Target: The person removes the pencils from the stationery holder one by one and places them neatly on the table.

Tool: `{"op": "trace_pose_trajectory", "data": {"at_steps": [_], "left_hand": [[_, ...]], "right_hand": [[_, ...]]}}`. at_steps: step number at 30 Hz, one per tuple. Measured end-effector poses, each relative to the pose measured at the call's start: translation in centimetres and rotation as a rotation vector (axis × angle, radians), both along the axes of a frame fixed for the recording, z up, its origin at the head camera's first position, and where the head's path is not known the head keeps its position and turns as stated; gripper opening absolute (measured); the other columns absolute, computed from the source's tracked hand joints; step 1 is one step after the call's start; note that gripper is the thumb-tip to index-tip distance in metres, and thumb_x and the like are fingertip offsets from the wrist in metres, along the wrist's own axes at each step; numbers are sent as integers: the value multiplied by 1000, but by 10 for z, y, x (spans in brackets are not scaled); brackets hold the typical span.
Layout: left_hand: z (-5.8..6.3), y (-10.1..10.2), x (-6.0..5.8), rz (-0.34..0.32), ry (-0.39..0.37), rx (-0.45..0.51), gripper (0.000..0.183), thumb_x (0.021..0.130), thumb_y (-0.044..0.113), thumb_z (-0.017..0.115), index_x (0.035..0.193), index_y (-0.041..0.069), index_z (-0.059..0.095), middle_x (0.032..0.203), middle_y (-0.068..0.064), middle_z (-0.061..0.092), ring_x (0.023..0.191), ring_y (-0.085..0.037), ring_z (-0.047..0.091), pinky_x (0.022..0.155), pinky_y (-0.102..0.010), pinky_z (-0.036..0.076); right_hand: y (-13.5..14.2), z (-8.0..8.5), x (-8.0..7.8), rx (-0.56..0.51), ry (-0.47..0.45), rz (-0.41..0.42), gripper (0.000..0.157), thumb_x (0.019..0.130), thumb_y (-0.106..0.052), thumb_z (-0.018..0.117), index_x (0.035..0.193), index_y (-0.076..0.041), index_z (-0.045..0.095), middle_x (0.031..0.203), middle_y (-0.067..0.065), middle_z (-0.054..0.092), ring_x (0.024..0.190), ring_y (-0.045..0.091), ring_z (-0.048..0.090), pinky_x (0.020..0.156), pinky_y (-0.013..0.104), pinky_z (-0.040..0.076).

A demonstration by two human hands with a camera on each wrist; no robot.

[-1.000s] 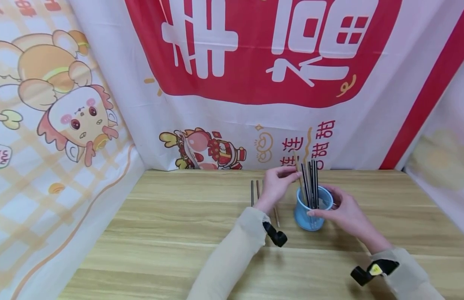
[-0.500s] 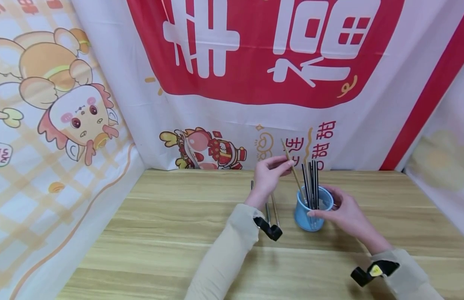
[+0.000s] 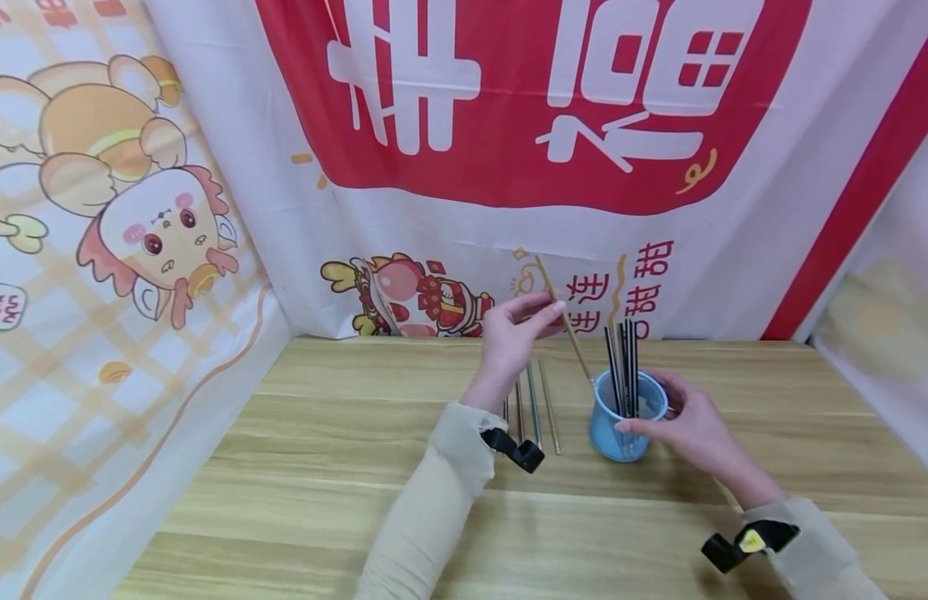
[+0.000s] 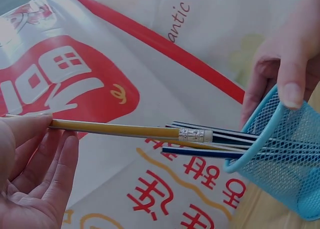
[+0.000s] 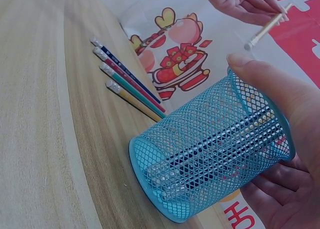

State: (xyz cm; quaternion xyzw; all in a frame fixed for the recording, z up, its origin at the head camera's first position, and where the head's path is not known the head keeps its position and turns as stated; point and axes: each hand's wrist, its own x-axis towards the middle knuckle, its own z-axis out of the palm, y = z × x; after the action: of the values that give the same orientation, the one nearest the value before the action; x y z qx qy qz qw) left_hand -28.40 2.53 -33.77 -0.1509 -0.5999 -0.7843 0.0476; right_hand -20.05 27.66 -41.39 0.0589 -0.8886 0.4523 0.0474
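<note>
My left hand (image 3: 511, 337) pinches a yellow pencil (image 4: 120, 128) between thumb and fingertips. The pencil slants with its metal band and white eraser end lowest, close by the rim of a light blue mesh pencil holder (image 5: 200, 134). In the right wrist view that eraser (image 5: 249, 46) shows outside the holder's mouth. My right hand (image 3: 692, 421) grips the holder by its rim, thumb on the near side and fingers at the back. Several dark pencils and a yellow one (image 3: 621, 367) stand inside the holder, leaning together.
Left of the holder, several pencils lie in a row on the wooden table (image 3: 321, 467): a yellow (image 5: 132, 101), a teal (image 5: 131, 89), a red (image 5: 125, 74) and a dark blue one (image 5: 120, 61). A printed cloth (image 3: 434, 208) hangs behind the table.
My left hand has moved left and up with the yellow pencil, drawing its eraser end out of the holder to the rim. My right hand has stayed on the holder.
</note>
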Motion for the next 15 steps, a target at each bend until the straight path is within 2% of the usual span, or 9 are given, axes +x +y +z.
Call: {"op": "trace_pose_trajectory", "data": {"at_steps": [1, 5, 12, 15], "left_hand": [[0, -3, -1, 0, 3, 2, 28, 90, 10, 79, 115, -2, 73, 102, -9, 74, 88, -26, 74, 81, -35, 61], [0, -13, -2, 11, 1, 10, 29, 90, 8, 79, 115, -4, 72, 102, -11, 74, 87, -27, 74, 81, -36, 61], [-8, -37, -2, 34, 9, -17, 27, 90, 10, 79, 115, 1, 73, 105, -12, 74, 89, -26, 74, 82, -37, 61], [-11, -47, -3, 53, 12, -33, 31, 90, 10, 79, 117, -3, 71, 105, -13, 74, 89, -25, 74, 82, -38, 61]], "right_hand": [[0, 0, 0, -2, 0, -1, 92, 81, -47, 86, 151, -5, 43, 141, 20, 54, 120, 35, 56, 102, 52, 48], [0, 0, 1, -9, 1, -1, 92, 81, -47, 86, 151, -4, 42, 142, 20, 53, 122, 36, 55, 103, 55, 47], [0, 0, 1, -11, -1, 2, 91, 82, -47, 85, 150, -4, 43, 141, 21, 54, 122, 36, 55, 103, 55, 48], [-1, 1, 1, -16, -1, 4, 91, 82, -47, 85, 150, -4, 43, 141, 21, 54, 122, 37, 55, 103, 56, 47]]}}
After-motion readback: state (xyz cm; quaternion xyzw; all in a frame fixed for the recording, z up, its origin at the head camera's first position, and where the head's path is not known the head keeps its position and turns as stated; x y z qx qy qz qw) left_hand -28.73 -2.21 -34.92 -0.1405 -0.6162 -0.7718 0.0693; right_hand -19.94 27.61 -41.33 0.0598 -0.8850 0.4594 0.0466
